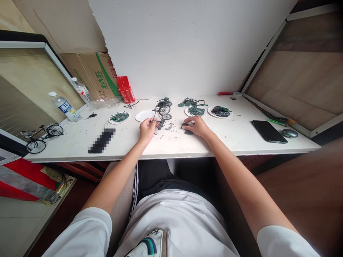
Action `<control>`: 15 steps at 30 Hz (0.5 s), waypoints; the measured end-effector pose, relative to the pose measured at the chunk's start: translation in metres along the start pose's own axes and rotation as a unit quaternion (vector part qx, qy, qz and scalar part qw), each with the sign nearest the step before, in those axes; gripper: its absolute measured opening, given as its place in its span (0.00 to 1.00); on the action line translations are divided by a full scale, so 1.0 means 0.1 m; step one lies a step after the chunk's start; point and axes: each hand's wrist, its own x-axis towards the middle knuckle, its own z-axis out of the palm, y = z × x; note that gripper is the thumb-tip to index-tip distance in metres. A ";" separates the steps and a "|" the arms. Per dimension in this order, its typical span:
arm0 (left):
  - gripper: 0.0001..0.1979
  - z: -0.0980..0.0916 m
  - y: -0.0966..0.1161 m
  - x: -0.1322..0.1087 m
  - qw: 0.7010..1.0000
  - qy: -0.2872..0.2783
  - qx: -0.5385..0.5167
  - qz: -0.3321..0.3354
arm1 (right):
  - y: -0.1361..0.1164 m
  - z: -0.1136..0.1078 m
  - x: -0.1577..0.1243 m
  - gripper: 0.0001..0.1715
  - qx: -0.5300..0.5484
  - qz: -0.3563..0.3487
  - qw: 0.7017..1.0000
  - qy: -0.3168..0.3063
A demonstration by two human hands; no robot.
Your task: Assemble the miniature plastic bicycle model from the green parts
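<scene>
My left hand point(148, 129) is closed, with thumb and fingers pinching a partly built black model bicycle point(162, 113). Its thin frame and spoked wheels stand up over the table just beyond my fingertips. To the right, my right hand point(197, 125) rests low over the table with curved fingers, its fingertips on a small black piece point(184, 125). Another flat dark piece point(189, 132) lies under those fingers. Small loose grey parts point(170, 126) are scattered between my hands. Behind them sits a white plate point(139, 116), partly hidden by the bicycle.
Plates of green parts point(119, 116) and black parts point(221, 111) stand left and right. A finished model bicycle point(45, 136) and a bottle point(64, 107) are at the far left. A phone point(269, 131) and a mouse point(289, 133) lie right. White board point(187, 46) closes the back.
</scene>
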 end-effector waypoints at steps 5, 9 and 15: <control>0.12 0.00 0.00 -0.01 1.000 -0.005 -0.005 -0.007 | -0.04 0.00 -0.01 0.24 0.051 -0.007 0.998 0.023; 0.11 0.00 -0.01 0.00 1.000 -0.004 -0.006 -0.008 | -0.07 0.00 0.00 0.22 0.060 0.003 0.995 0.084; 0.12 0.00 -0.04 0.02 1.000 -0.004 -0.003 -0.008 | 0.02 -0.03 0.04 0.22 0.055 0.036 0.978 0.197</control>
